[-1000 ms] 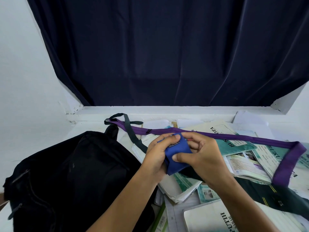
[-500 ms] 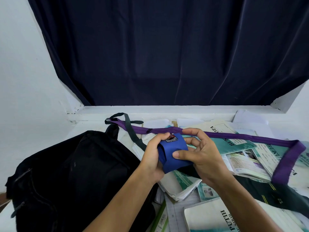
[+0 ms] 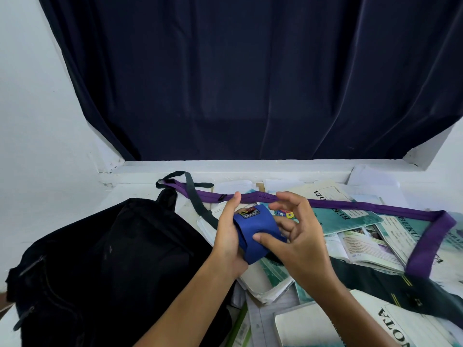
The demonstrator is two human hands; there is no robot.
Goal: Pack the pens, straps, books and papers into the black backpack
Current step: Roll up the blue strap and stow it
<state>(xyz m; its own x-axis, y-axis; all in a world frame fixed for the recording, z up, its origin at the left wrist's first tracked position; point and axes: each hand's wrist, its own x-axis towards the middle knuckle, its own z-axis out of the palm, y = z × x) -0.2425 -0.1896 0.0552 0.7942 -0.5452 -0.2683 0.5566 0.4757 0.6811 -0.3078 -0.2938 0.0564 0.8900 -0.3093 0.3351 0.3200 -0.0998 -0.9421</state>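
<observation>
Centrally, the left hand (image 3: 229,236) grips the rolled blue strap (image 3: 254,232); the right hand (image 3: 298,236) pinches it by thumb, other fingers spread. Black backpack (image 3: 112,266) lies at 9 o'clock.

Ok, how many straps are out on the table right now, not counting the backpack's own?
3. The rolled blue strap is held in the left hand; the purple strap lies across the books; the black strap lies near the right edge. Papers may hide others.
</observation>
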